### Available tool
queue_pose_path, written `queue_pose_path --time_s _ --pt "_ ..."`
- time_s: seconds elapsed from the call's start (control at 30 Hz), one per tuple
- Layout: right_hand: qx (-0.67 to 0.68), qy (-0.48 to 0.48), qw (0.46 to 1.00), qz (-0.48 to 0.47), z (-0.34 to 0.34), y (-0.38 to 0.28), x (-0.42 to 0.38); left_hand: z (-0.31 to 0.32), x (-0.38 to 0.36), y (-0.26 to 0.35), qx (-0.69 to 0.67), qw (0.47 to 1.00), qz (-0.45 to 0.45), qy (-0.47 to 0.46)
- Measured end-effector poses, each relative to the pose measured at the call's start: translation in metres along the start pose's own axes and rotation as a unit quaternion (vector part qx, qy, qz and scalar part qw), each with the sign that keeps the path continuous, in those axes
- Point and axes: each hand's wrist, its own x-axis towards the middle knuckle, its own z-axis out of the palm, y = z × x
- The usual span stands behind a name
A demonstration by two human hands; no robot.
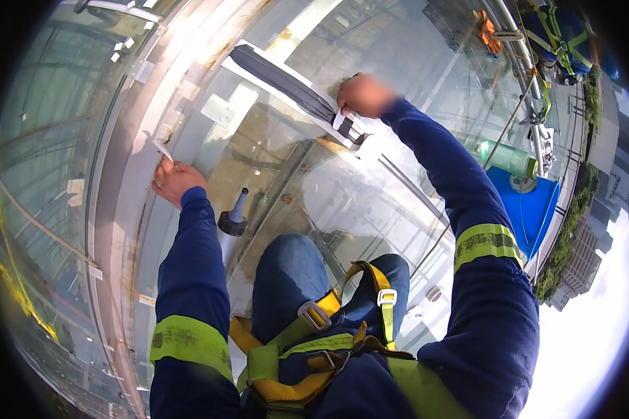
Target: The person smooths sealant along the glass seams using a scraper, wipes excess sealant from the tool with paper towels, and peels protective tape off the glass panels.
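My right hand (pixel 363 94) grips the handle end of a long window squeegee (pixel 286 87) whose dark blade lies flat against the glass pane (pixel 272 160). My left hand (pixel 175 180) presses on the grey window frame (pixel 129 181), fingers pinching a small white scraper (pixel 162 149) at the pane's edge. Both arms wear dark blue sleeves with yellow reflective bands. My knees in blue trousers sit below, with a yellow-green safety harness (pixel 314 335) across my lap.
A black suction-cup handle (pixel 234 216) sticks to the glass by my left knee. A blue bucket (pixel 531 206) and a green bottle (pixel 507 159) hang at right beside ropes (pixel 510 119). Another harnessed worker (pixel 559 35) is at top right. Buildings lie far below.
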Motion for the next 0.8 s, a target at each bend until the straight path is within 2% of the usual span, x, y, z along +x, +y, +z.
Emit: queue_pose_path --time_s 0.2,0.4,0.6,0.7,0.8 --pt "-0.007 -0.024 1.000 0.014 -0.014 -0.002 0.032 0.002 0.000 -0.002 -0.001 1.000 -0.001 -0.004" --pt "0.000 0.014 1.000 -0.019 -0.016 0.001 0.059 0.002 0.000 -0.002 0.004 1.000 0.005 0.001" --pt "0.000 0.004 1.000 -0.018 -0.025 0.000 0.086 -0.001 0.000 0.000 -0.003 1.000 0.008 -0.001" --pt "-0.007 0.045 0.998 -0.048 -0.027 0.000 0.099 -0.004 0.000 0.001 -0.013 1.000 0.006 -0.003" --pt "0.007 0.050 0.998 -0.039 -0.031 0.000 0.113 -0.005 0.001 0.001 -0.016 1.000 0.007 -0.010"
